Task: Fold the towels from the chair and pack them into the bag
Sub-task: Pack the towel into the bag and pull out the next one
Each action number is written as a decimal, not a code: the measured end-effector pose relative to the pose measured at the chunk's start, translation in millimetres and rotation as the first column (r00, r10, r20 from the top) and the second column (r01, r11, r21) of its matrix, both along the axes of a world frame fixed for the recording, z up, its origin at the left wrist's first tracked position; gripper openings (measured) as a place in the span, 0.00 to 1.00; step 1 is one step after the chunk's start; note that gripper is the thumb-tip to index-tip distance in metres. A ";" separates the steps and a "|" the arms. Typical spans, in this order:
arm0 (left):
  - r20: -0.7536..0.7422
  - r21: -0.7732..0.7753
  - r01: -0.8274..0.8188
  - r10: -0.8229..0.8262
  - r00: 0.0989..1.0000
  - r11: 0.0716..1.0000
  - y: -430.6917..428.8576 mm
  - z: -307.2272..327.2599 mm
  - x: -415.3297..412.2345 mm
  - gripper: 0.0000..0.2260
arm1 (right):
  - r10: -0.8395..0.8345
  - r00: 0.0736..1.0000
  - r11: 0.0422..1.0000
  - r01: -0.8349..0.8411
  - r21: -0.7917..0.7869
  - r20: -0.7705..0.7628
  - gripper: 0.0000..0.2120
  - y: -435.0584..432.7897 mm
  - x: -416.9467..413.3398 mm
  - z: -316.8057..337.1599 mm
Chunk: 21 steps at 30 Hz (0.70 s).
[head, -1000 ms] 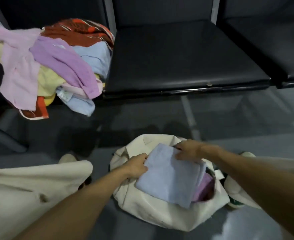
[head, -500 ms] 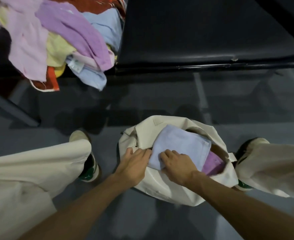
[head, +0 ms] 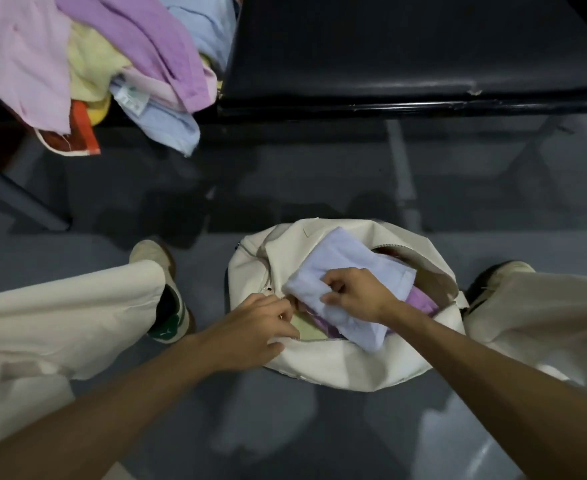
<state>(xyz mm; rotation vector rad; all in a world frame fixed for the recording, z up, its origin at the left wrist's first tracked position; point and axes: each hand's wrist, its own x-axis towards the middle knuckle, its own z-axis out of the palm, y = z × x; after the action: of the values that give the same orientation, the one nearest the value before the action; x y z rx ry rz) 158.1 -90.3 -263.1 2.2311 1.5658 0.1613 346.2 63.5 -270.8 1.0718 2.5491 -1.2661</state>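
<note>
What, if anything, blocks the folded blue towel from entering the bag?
Nothing outside the bag: its mouth is open, the left hand holding the near rim. Inside, a purple towel and a yellow towel lie under the blue towel, which the right hand grips.

One bag (head: pixel 337 362) holds three visible towels: one light blue towel (head: pixel 347 271), one purple towel (head: pixel 420 301) and one yellow towel (head: pixel 307 330). The heap (head: pixel 87 57) on the chair shows at least five colours of cloth: pink, purple, yellow, light blue and orange-red; anything underneath cannot be counted. Two hands are in view, the left hand (head: pixel 250 330) and the right hand (head: pixel 357 292), and two shoes (head: pixel 167 306).
</note>
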 end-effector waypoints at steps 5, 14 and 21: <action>0.037 -0.035 -0.029 0.030 0.999 0.999 -8.9 -5.1 29.3 0.12 | 0.022 0.998 0.999 -0.020 0.032 -0.060 0.07 -9.2 -17.3 0.0; 0.190 -0.023 -0.110 0.112 0.975 0.994 -6.2 13.0 19.1 0.08 | 0.347 0.923 0.936 -0.352 0.000 0.165 0.04 -27.0 -20.4 1.5; 0.151 0.008 -0.075 0.073 0.986 0.997 -7.5 13.8 19.1 0.09 | 0.433 0.866 0.892 -0.373 -0.255 0.248 0.10 -35.4 -19.6 -10.0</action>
<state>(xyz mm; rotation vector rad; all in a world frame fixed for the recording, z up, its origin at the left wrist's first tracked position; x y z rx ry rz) 177.2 -97.8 -249.3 2.1184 1.5701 0.3551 326.6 28.1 -280.8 0.5856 2.2049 -1.1149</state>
